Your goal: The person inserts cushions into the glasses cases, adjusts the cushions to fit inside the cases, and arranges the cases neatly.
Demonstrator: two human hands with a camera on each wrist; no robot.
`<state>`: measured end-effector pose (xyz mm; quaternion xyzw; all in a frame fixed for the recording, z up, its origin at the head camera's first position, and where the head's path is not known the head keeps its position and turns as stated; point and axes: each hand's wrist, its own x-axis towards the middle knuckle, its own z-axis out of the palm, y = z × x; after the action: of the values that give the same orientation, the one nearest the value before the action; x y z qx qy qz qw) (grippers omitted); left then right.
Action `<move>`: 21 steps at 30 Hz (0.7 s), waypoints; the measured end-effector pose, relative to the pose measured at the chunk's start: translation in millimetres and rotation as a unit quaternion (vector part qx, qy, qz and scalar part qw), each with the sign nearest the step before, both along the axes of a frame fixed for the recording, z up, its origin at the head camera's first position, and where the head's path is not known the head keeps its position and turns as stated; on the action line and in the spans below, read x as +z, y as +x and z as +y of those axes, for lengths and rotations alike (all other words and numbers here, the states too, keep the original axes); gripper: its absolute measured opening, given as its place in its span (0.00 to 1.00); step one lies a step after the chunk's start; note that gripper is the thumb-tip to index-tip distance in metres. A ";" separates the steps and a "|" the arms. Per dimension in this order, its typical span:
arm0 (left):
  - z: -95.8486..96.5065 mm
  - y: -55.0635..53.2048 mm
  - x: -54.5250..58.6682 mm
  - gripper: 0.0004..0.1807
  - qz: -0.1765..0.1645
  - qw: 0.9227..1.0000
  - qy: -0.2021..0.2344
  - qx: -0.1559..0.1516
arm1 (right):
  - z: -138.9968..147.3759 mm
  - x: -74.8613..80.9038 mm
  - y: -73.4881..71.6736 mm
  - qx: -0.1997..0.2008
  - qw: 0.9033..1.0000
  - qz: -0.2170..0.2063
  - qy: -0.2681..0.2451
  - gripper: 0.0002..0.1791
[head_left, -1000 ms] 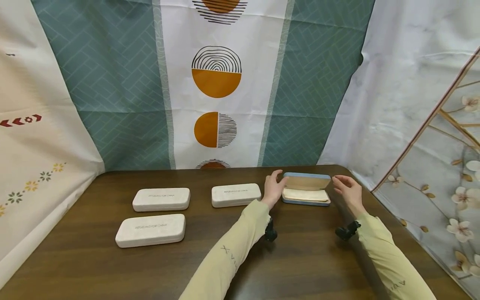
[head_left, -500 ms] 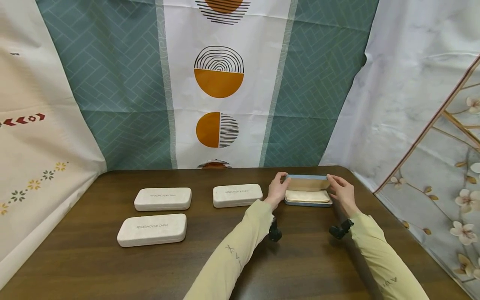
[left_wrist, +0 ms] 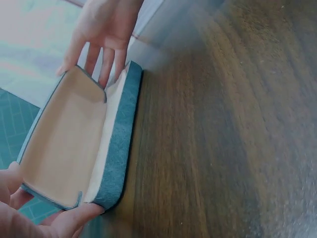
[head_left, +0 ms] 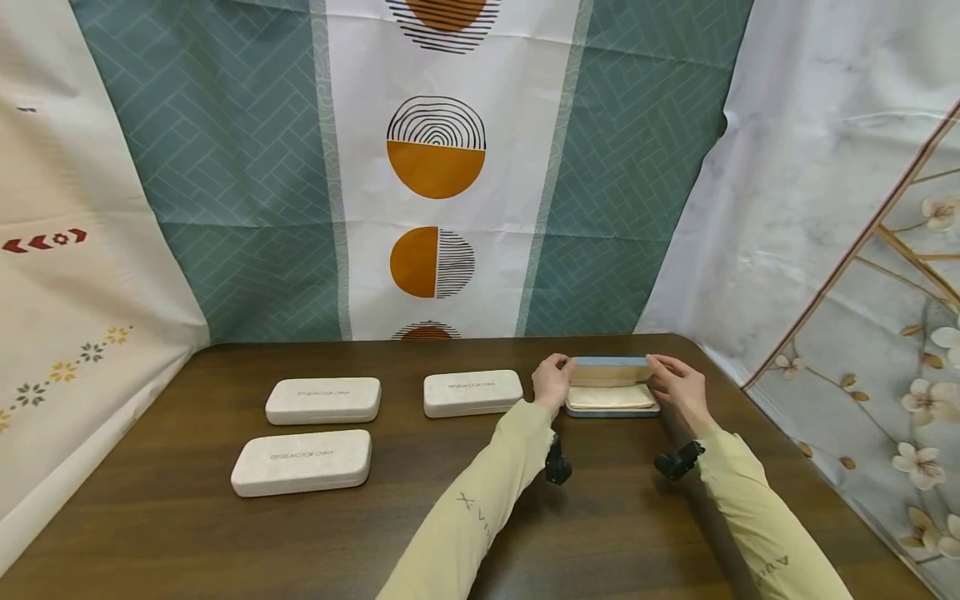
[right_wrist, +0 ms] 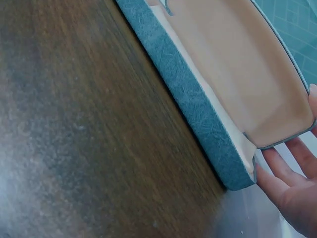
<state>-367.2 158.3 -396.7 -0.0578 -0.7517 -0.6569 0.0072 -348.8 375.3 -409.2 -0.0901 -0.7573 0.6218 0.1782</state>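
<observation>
A blue glasses case [head_left: 613, 412] lies at the back right of the table, its lid [head_left: 611, 372] raised to show a tan lining. A folded cream cloth [head_left: 609, 397] fills the base. At the case's left end, my left hand [head_left: 552, 382] holds the lid's corner, one finger reaching down to the base in the left wrist view. My right hand [head_left: 678, 390] grips the opposite corner of the lid. The right wrist view shows its fingers [right_wrist: 282, 168] round that end, some of them behind the lid.
Three white glasses cases with lids down rest to the left: one [head_left: 472, 393] beside my left forearm, another [head_left: 323, 401] at the back left, and a third [head_left: 302, 463] nearer the front. A patterned curtain [head_left: 442, 208] hangs behind the table's rear edge.
Both hands have come in against the ends of the blue case, the right one moving left onto the lid. The lid has tipped somewhat forward over the base.
</observation>
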 end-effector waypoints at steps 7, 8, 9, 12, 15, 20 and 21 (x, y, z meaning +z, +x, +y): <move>-1.0 4.6 -4.8 0.13 -0.007 1.000 -0.001 0.007 | 5.2 -2.9 7.0 0.032 0.999 -0.002 -0.023 0.20; -1.3 5.6 -5.5 0.12 0.004 1.000 -0.003 0.012 | 6.0 -3.2 8.3 0.038 0.999 -0.005 -0.021 0.20; -1.5 6.7 -6.4 0.12 0.013 1.000 -0.003 0.016 | 6.8 -3.4 9.5 0.043 0.999 -0.007 -0.019 0.20; -2.3 9.5 -8.9 0.10 0.043 0.999 0.004 0.023 | 8.2 -3.6 12.5 0.057 0.998 -0.005 -0.011 0.23; -3.1 11.4 -12.9 0.10 0.065 0.998 0.012 0.024 | 9.5 -4.1 15.0 0.067 0.998 0.004 -0.005 0.24; -4.1 12.0 -20.3 0.10 0.074 0.997 0.029 0.023 | 9.8 -6.1 18.5 0.077 0.997 0.017 -0.009 0.23; -4.3 11.7 -21.6 0.10 0.073 0.996 0.035 0.022 | 9.6 -6.7 18.8 0.077 0.997 0.019 -0.011 0.23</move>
<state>-355.5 154.1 -418.3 -0.0887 -0.7265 -0.6769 0.0782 -330.0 384.8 -415.9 -0.0222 -0.7516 0.6435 0.1432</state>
